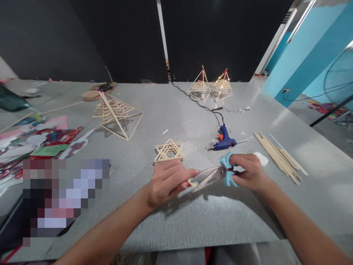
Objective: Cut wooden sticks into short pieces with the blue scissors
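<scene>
In my right hand point(246, 171) is a pair of scissors point(226, 170) with light-blue handles, the blades parted and pointing left. My left hand point(171, 180) is closed on a thin wooden stick point(191, 182), whose short end pokes out by the scissor blades. Most of that stick is hidden inside the fingers. Just beyond my left hand, a star-shaped frame of wooden sticks point(168, 149) lies on the table. A blue glue gun point(224, 140) rests farther back, nozzle to the left. Right of my right hand is a bundle of loose wooden sticks point(277, 156).
At the left back stands a stick pyramid point(118, 116). Two smaller pyramids point(202, 86) stand near the dark wall, one lit by tiny lights. A black cord point(190, 96) runs to the glue gun. Paper and coloured scraps point(52, 145) cover the table's left side.
</scene>
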`<state>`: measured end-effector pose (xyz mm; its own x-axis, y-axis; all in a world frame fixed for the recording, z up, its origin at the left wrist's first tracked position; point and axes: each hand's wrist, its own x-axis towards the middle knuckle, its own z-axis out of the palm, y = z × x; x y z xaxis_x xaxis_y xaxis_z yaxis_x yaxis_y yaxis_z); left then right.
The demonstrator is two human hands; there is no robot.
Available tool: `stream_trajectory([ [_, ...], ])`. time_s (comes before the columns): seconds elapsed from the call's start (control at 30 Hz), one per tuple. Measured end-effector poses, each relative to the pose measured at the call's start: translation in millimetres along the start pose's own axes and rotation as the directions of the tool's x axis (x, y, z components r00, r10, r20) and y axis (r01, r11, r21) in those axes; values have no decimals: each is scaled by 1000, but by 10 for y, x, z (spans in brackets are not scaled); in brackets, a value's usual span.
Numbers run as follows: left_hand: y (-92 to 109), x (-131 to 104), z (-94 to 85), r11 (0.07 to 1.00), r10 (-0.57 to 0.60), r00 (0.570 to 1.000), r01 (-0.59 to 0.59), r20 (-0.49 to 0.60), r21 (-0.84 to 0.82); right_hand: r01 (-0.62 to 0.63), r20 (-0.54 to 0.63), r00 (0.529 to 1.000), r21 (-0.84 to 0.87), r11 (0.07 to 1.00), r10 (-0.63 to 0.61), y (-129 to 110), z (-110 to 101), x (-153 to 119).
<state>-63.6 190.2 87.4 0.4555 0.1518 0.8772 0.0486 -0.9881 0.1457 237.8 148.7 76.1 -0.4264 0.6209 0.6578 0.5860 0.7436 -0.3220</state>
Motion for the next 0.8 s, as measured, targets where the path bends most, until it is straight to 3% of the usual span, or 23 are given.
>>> stream_trajectory([
  [0.8,7,3,-3,1000,-26,1000,26,-5,-2,-2,6,1000,-11,1000,2,-24,-9,13],
])
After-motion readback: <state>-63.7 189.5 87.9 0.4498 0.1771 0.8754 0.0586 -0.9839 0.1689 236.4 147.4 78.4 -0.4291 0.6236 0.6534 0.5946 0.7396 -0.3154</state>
